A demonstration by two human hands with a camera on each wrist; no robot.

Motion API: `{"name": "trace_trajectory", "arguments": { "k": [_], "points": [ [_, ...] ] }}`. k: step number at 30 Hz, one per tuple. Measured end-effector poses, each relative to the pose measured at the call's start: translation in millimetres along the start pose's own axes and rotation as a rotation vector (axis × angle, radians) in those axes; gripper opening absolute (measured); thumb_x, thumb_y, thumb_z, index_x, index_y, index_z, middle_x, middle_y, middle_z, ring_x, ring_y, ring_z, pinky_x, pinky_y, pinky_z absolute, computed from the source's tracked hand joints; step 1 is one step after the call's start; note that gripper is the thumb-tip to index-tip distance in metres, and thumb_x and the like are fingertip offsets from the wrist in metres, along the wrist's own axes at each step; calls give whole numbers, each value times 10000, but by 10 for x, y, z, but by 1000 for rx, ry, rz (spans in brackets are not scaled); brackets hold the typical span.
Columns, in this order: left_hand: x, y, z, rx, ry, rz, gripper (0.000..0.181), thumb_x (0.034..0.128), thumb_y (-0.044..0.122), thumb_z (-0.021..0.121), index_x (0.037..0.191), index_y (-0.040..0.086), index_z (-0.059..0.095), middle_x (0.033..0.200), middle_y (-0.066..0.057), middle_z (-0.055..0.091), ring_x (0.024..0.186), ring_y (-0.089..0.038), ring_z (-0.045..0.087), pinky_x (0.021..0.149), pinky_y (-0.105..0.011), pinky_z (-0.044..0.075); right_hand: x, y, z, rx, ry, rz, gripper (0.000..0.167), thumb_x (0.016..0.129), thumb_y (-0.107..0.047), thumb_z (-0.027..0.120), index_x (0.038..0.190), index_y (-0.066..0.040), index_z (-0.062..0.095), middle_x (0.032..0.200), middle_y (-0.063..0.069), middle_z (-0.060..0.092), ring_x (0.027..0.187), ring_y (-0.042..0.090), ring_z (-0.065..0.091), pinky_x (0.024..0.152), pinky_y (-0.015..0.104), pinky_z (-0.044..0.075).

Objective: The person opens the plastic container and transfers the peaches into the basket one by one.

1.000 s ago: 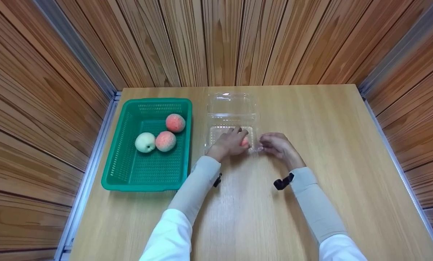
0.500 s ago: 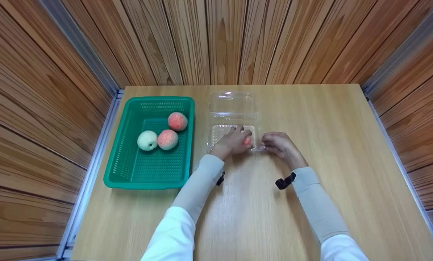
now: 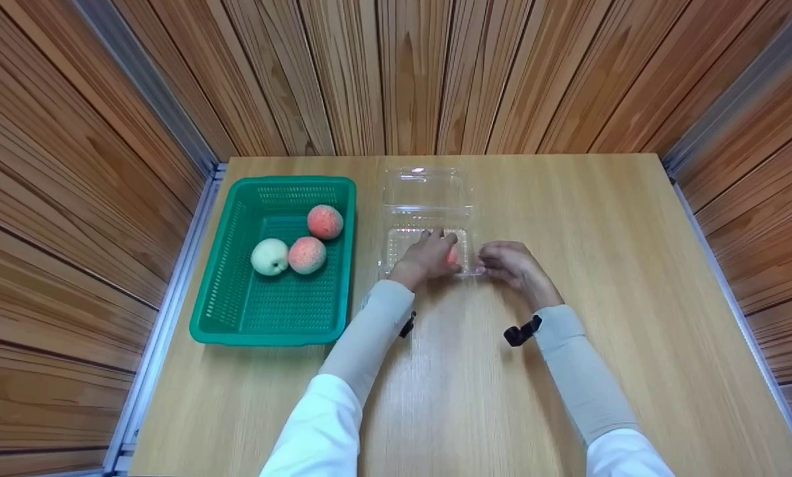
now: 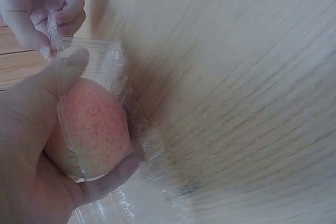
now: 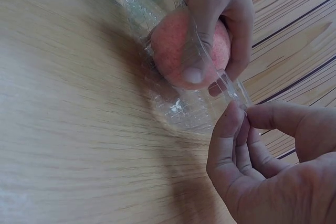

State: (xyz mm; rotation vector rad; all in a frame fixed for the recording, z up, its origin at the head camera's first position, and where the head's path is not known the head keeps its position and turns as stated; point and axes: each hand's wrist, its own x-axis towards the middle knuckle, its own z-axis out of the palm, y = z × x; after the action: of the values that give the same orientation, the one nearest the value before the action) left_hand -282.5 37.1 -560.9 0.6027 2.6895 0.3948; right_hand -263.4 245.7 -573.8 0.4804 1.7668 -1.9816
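Observation:
A clear plastic clamshell box [image 3: 429, 218] lies with its lid folded back, away from the person. Inside its near half, at the right, is a pink peach [image 4: 97, 129]. My left hand [image 3: 429, 257] reaches over the front rim and grips that peach, thumb on one side and fingers on the other. At the box's front right corner my right hand [image 3: 511, 265] pinches the plastic rim between thumb and fingertips, as the right wrist view shows. From the head view, most of the peach is hidden by the left hand.
To the left stands a green plastic basket [image 3: 273, 341]. It holds two pink peaches [image 3: 325, 222] and a pale whitish peach [image 3: 270, 257]. The wooden table [image 3: 601, 218] is bounded by wood-patterned walls [image 3: 412, 79] at the back and sides.
My left hand has shifted slightly over the peach within the box. My right hand stays at the box corner. The head view moved a little.

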Motion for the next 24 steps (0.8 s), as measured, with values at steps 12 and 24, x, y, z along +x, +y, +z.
{"name": "trace_trajectory", "arguments": {
  "k": [12,24],
  "points": [
    [22,-5,-14,-27,-1,-45,712,983,345,745,1608,173,451,1593,-172,454,1467,-345,466,1158,-456,503,-6,-5,19,-8,6,0,55,1000,0,606,1023,-5,655,831,29,722,786,139,708,699,236,611],
    [12,-17,-1,-24,9,-61,710,979,293,749,1606,181,435,1560,-161,453,1430,-329,482,1099,-434,547,-1,6,9,-23,-3,-6,45,1001,-16,607,1011,-10,650,820,13,716,799,129,702,716,241,612]
  ]
}}
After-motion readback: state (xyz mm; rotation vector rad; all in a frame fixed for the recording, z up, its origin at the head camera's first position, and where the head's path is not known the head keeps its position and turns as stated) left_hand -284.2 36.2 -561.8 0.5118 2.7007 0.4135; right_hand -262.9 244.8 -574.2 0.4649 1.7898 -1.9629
